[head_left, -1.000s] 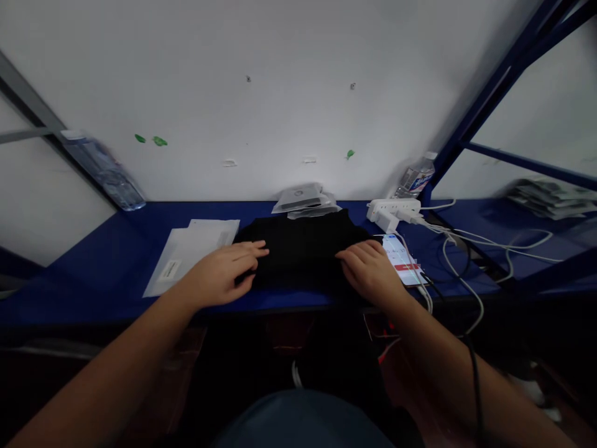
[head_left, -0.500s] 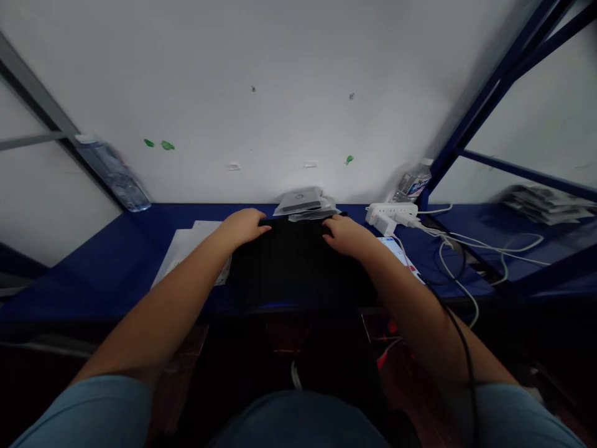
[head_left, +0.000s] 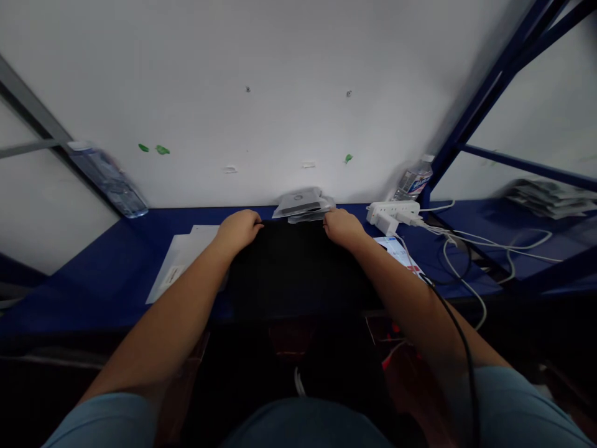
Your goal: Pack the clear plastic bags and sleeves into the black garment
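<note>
A black piece, apparently cloth (head_left: 298, 267), lies on the blue desk between my arms and reaches its front edge; folds and details are lost in the dark. At its far left corner, my left hand (head_left: 239, 231) is closed, thumb and fingers pinching the edge. My right hand (head_left: 344, 228) grips the far right corner with curled fingers. Just behind the cloth, a small stack of clear plastic packets (head_left: 301, 203) rests near the wall, close to my right fingers. White sheets or flat packets (head_left: 180, 258) lie left of the cloth, partly behind my left forearm.
A white power strip (head_left: 392, 211) with plugs and trailing cables stands at the right. Nearby lies a lit phone (head_left: 399, 252). Plastic bottles lean at the left (head_left: 109, 180) and right (head_left: 415, 178). A black cable (head_left: 459, 333) crosses my right forearm. Blue frame bars (head_left: 494, 93) rise on the right.
My fingers have closed on the cloth's far corners; the left thumb, stretched out before, is now tucked to the edge. The cloth's far edge looks straighter. The view has shifted slightly.
</note>
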`<state>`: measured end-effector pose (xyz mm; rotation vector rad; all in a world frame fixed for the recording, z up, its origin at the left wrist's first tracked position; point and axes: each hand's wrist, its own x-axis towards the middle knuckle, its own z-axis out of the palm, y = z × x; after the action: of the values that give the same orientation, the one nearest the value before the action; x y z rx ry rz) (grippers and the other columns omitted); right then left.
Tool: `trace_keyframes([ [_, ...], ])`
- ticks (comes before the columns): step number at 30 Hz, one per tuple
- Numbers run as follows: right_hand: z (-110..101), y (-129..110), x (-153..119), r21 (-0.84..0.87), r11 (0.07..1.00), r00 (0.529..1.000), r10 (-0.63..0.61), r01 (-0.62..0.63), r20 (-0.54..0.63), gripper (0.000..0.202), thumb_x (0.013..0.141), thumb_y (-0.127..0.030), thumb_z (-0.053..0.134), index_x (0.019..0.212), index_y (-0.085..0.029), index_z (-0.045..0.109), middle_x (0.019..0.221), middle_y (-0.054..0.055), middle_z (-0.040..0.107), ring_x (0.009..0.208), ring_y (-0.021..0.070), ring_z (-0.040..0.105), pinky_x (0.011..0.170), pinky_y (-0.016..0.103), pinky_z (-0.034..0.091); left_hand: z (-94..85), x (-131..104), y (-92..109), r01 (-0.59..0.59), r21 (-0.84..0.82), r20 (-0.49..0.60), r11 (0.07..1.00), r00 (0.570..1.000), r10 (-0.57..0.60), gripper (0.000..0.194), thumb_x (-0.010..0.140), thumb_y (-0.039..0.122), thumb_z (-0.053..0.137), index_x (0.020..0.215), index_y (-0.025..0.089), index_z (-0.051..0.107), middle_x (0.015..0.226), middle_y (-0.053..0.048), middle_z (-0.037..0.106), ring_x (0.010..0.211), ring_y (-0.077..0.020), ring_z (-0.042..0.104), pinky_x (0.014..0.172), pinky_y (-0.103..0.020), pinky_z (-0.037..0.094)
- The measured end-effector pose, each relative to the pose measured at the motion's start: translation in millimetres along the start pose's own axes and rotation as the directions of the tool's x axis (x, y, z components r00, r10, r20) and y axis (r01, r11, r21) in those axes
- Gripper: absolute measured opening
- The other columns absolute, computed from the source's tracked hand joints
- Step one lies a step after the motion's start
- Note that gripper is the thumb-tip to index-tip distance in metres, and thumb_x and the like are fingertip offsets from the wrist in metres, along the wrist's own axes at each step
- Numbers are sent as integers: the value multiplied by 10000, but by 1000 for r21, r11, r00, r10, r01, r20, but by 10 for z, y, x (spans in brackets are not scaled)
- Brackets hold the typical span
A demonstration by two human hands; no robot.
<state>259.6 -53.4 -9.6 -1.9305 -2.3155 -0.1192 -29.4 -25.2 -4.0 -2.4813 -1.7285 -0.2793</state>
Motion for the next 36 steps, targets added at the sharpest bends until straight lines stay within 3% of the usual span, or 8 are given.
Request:
trace_keyframes([
  [5,-72,-83,86,14,999,989,54,-52,-139,293,973,-216,463,1147,-132,683,1202,192,636,1110,308,601,895,416,514,0,70,-62,75,-29,-123,997,989,-78,262,967,316,523,1119,208,707,1158,-105,718,1097,-274,654,931,-392,514],
  [9,10,-182,35,-24,999,998,38,-39,-57,335,932,-227,542,1221,-93,645,1268,237,600,1161,351,574,924,454,500,18,100,-50,54,-40,-44,998,997,-55,336,955,293,548,1253,181,658,1290,-134,675,1197,-288,625,999,-397,492],
  [12,122,-252,-116,30,991,991,-128,130,-46,437,937,-279,564,1346,-127,587,1362,209,565,1247,334,543,1006,442,475,-12,0,94,-61,-102,36,993,997,65,396,980,335,510,1324,176,624,1376,-127,637,1269,-282,592,1070,-391,451],
  [15,247,-281,-291,115,953,960,-281,281,-20,531,1009,-354,460,1493,-135,468,1498,188,494,1384,301,462,1131,431,392,18,-187,302,-182,-215,173,959,960,221,478,1016,438,424,1418,214,555,1490,-89,556,1371,-253,520,1143,-376,387],
  [18,344,-272,-418,134,960,967,-251,245,30,622,1038,-461,386,1574,-147,349,1624,185,342,1503,336,305,1188,513,307,167,-359,456,-217,-207,256,954,929,267,614,1019,480,392,1527,135,411,1614,-160,358,1508,-270,324,1212,-413,284],
  [21,379,-262,-477,139,974,981,-187,178,58,677,1026,-553,373,1600,-203,298,1657,151,285,1526,343,260,1196,552,276,342,-446,498,-236,-147,241,960,933,267,664,1021,499,376,1560,112,344,1647,-191,247,1538,-289,238,1232,-472,225],
  [25,358,-267,-497,145,978,983,-165,151,85,695,1018,-595,361,1597,-215,312,1657,135,288,1528,335,261,1207,534,260,436,-471,481,-266,-89,204,960,938,279,680,1032,507,337,1564,83,328,1650,-195,240,1537,-292,242,1231,-470,232],
  [36,378,-261,-487,142,976,980,-180,167,83,718,1011,-613,367,1577,-172,357,1650,158,290,1524,346,268,1205,541,264,411,-503,512,-278,-62,164,959,945,284,644,1031,508,337,1548,126,373,1643,-173,284,1525,-286,281,1227,-455,253],
])
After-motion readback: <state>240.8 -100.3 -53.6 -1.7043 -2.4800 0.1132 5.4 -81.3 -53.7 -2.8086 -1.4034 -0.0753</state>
